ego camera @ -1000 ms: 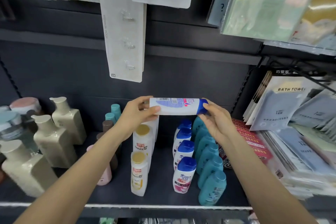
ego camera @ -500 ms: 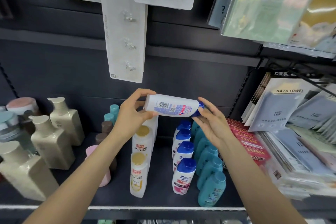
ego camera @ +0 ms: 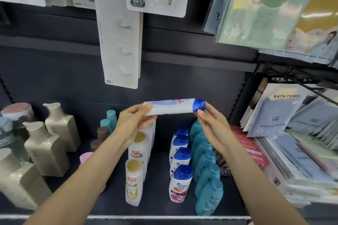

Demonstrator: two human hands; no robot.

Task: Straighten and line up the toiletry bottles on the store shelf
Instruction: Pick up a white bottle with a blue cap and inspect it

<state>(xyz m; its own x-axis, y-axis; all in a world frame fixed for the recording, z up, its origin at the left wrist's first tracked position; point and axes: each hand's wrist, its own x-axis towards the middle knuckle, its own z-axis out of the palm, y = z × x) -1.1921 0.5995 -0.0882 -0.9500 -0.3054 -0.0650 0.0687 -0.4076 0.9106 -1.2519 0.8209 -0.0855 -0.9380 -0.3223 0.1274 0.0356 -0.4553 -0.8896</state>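
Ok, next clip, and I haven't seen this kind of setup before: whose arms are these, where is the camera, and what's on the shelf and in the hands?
There is no robot here. A person wears a wide-angle camera on the head, so you look forward and down along their own bare arms at a store shelf.

Both hands hold one white bottle with a blue cap sideways in the air above the shelf. The left hand grips its base end; the right hand holds the cap end.

Standing below are a row of matching blue-capped bottles, a row of teal bottles, gold-capped Pantene bottles and beige pump bottles further left. Bath towel packs are stacked on the right, and hook cards hang above.
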